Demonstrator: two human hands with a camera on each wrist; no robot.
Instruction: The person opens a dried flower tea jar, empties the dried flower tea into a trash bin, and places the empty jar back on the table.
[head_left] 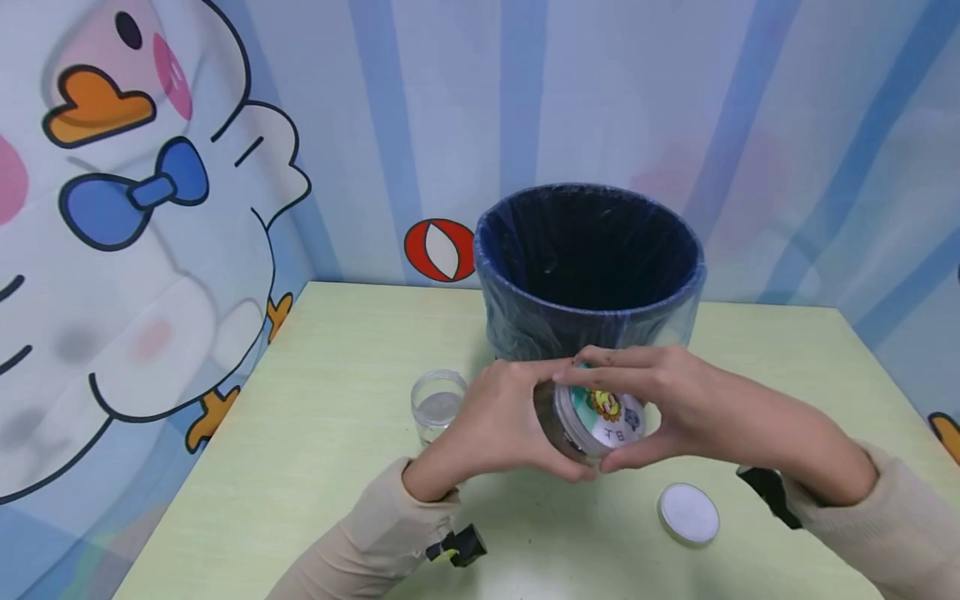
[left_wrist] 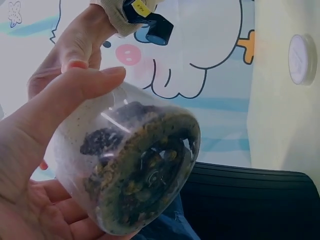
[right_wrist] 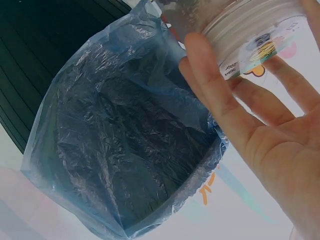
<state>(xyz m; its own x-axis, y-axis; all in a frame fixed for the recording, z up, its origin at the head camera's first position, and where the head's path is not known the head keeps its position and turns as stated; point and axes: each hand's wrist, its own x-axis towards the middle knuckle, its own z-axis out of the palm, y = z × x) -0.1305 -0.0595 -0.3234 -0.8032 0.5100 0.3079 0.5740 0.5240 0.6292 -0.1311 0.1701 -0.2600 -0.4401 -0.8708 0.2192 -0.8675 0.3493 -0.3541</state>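
Note:
A clear plastic jar (left_wrist: 140,165) with dark, crumbly bits inside is held up on its side in front of the bin. My left hand (head_left: 498,425) grips its body, thumb on one side and fingers on the other. In the head view, the jar's lid (head_left: 611,421) faces me and bears a cartoon sticker. My right hand (head_left: 675,400) has its fingers and thumb around the rim of that lid, which is on the jar. Part of the jar's body is hidden behind the left hand in the head view.
Behind the hands stands a dark bin (head_left: 592,329) lined with a blue plastic bag (right_wrist: 115,135). Another clear jar (head_left: 437,404) stands left of the left hand, partly covered by it. A round white lid (head_left: 688,514) lies on the pale table (head_left: 337,350) near the right forearm.

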